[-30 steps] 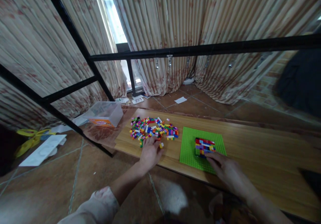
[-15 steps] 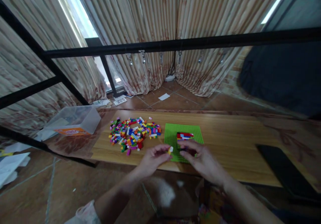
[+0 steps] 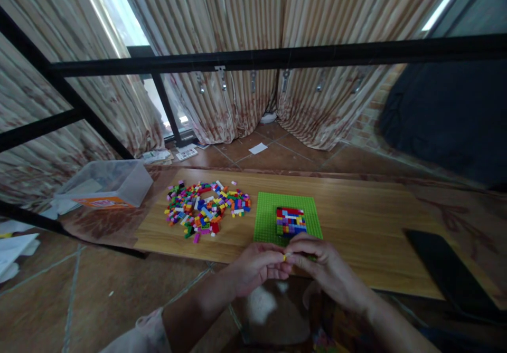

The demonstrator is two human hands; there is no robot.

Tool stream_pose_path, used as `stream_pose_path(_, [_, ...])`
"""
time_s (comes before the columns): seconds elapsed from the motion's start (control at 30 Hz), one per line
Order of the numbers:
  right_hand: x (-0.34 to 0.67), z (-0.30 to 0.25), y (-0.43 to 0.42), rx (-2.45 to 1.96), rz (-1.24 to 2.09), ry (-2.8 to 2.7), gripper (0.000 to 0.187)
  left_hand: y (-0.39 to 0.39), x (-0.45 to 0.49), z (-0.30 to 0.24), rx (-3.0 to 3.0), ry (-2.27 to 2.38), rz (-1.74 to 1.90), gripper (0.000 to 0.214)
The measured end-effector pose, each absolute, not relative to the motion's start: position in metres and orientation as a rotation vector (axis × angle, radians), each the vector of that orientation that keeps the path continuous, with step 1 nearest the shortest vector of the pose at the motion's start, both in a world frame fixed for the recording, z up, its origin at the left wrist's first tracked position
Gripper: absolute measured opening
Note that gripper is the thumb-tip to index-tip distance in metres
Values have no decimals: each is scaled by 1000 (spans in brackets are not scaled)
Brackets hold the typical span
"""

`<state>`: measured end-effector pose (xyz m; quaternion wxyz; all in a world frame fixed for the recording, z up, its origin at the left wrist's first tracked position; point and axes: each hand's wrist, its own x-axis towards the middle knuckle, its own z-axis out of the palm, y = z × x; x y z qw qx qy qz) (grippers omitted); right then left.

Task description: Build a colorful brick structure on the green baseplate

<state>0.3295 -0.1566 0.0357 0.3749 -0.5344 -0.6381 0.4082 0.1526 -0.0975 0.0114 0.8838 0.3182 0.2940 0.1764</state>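
Note:
My left hand (image 3: 259, 266) and my right hand (image 3: 322, 266) meet at the near edge of the wooden board (image 3: 364, 221), fingertips pinched together on a small yellow brick (image 3: 284, 257). Just beyond them lies a green baseplate (image 3: 267, 218) carrying a block of mixed-colour bricks (image 3: 291, 221). A loose pile of coloured bricks (image 3: 206, 208) is spread on the board to the left of the plate.
A clear plastic box (image 3: 106, 184) with an orange label stands at the board's left end. A black flat object (image 3: 447, 274) lies at the right. Black metal bars (image 3: 277, 56) cross in front of curtains. Papers lie on the tiled floor.
My left hand left the brick pile with a small brick and came toward me. My right hand left the built block, and both hands now meet at the board's near edge.

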Motion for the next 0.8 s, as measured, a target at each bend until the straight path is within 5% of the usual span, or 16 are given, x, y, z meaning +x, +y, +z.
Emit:
stream_pose_path(0.37, [375, 36, -153, -1667, 643, -816, 31, -98, 150, -1, 610, 635, 398, 25])
stream_pose_path(0.57, [382, 13, -150, -1714, 915, -854, 39, -89, 146, 0, 676, 680, 510, 33])
stream_pose_path(0.8, [378, 5, -147, -1825, 865, -871, 31, -81, 154, -4, 902, 774, 530, 32])
